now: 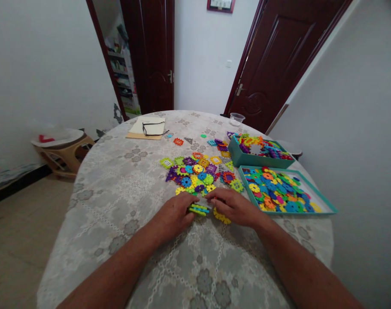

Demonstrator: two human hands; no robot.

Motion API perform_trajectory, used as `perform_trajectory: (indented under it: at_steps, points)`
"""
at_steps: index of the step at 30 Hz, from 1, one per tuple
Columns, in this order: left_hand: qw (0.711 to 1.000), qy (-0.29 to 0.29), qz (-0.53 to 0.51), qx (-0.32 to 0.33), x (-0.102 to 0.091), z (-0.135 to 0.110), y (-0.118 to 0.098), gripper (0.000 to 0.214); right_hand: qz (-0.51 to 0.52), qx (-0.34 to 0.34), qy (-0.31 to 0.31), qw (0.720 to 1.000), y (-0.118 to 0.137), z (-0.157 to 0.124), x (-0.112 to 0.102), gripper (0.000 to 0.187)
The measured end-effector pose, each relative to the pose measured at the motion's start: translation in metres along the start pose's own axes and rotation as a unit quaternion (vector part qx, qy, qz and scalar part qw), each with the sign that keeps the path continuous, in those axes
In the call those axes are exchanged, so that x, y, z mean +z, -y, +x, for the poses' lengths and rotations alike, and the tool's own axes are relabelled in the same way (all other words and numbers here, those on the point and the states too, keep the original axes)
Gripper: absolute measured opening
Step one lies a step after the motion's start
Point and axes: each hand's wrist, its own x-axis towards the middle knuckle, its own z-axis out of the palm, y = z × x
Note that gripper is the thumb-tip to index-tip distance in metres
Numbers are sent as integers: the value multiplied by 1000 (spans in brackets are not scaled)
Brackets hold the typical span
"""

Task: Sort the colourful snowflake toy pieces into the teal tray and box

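My left hand (176, 213) and my right hand (232, 207) rest close together on the table near its front middle. Between them sits a small stack of joined plastic pieces (199, 209), yellow-green with blue. The left hand's fingers curl round its left end. The right hand's fingers pinch toward its right end, above a yellow flower-shaped piece (223, 218) lying on the cloth. Just beyond the hands spreads a loose pile of colourful interlocking discs and squares (200, 171).
A round table with a patterned grey cloth (124, 189). At the right, a flat teal tray (324, 209) and a teal box (247, 159) hold more pieces. Glasses (153, 127) lie on a notebook at the back, a clear cup (237, 118) beyond. A stool (65, 152) stands left.
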Motion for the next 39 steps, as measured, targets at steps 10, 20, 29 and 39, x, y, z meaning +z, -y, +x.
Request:
perform_trajectory:
  at_steps: [10, 20, 29, 39]
  points:
    - [1000, 3, -2, -12, 5, 1, -2, 39, -168, 132, 20, 977, -31, -12, -26, 13]
    - [997, 51, 12, -52, 3, 7, -6, 24, -240, 144, 35, 959, -20, -6, -4, 11]
    - [998, 48, 1, -39, 1, 3, -2, 36, -177, 138, -99, 969, -44, -9, -30, 11]
    - [999, 18, -13, -33, 5, 2, -1, 45, 9, 67, -47, 997, -15, -1, -7, 18]
